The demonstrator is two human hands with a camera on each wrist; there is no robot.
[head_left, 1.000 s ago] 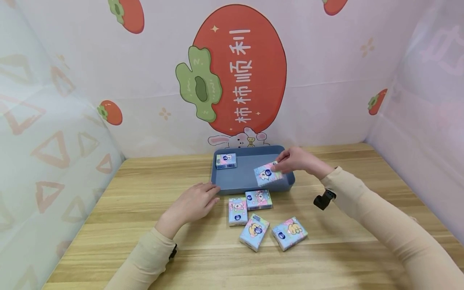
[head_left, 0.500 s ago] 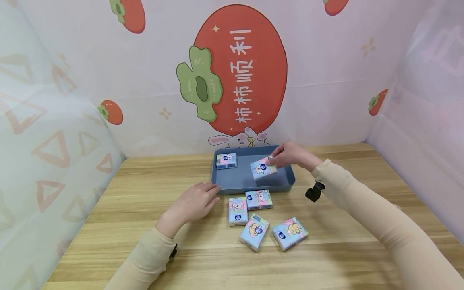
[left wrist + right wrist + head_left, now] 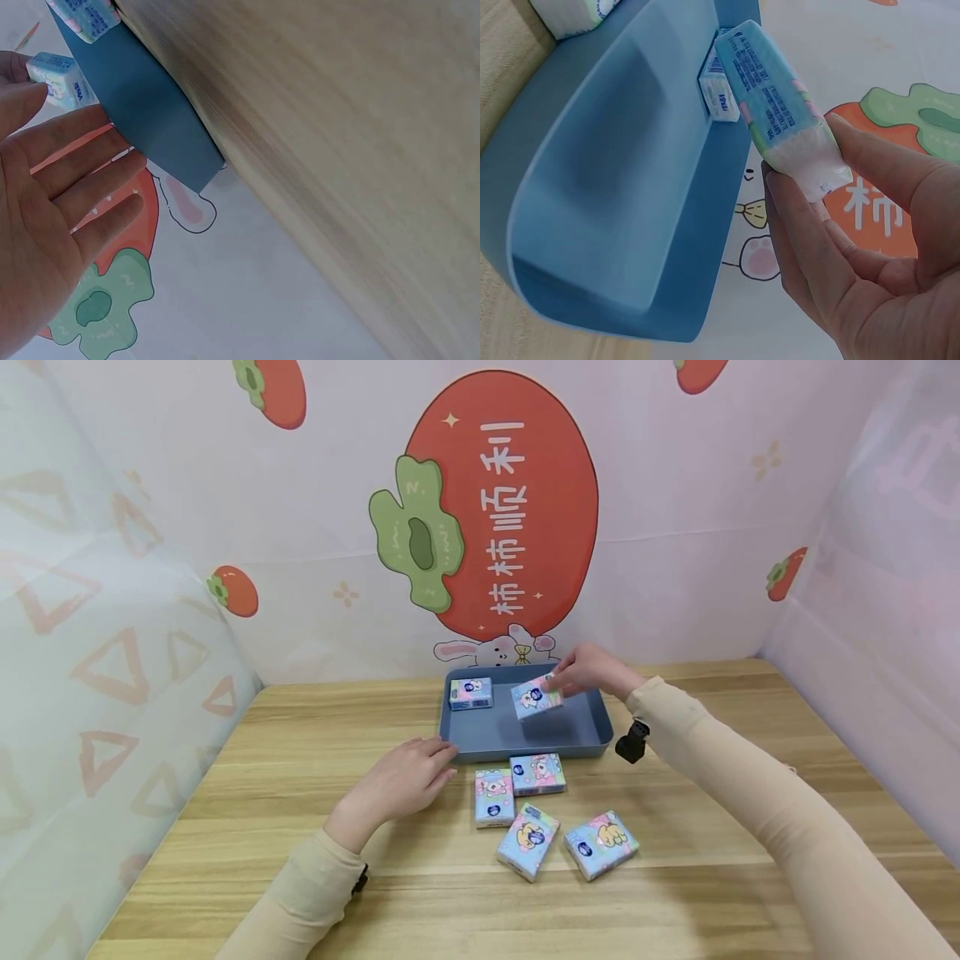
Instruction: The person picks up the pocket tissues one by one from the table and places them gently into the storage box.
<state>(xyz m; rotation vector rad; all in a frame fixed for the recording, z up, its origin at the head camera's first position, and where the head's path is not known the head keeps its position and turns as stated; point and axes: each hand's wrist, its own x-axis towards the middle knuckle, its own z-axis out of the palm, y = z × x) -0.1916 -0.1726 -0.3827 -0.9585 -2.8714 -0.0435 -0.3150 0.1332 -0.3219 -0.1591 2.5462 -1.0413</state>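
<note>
My right hand [image 3: 596, 670] pinches a small pastel tissue pack [image 3: 536, 697] by its right end and holds it over the blue-grey tray [image 3: 525, 748]. In the right wrist view the thumb and fingers grip the pack's plastic-wrapped end [image 3: 810, 161], and the tray's inside shows below. Another tissue pack [image 3: 471, 692] lies in the tray's back left corner. My left hand [image 3: 397, 779] has its fingers extended, with fingertips right at the tray's front left corner. In the left wrist view the left palm [image 3: 45, 225] holds nothing.
Several more tissue packs lie in front of the tray: one upright-lying pack [image 3: 494, 797], one against the tray front [image 3: 537, 774], and two nearer ones [image 3: 528, 842]. The wooden table [image 3: 315, 727] meets a persimmon-printed backdrop [image 3: 337, 527] just behind the tray.
My right hand has carried the held tissue pack left and farther back over the tray. The left hand keeps its place by the tray corner.
</note>
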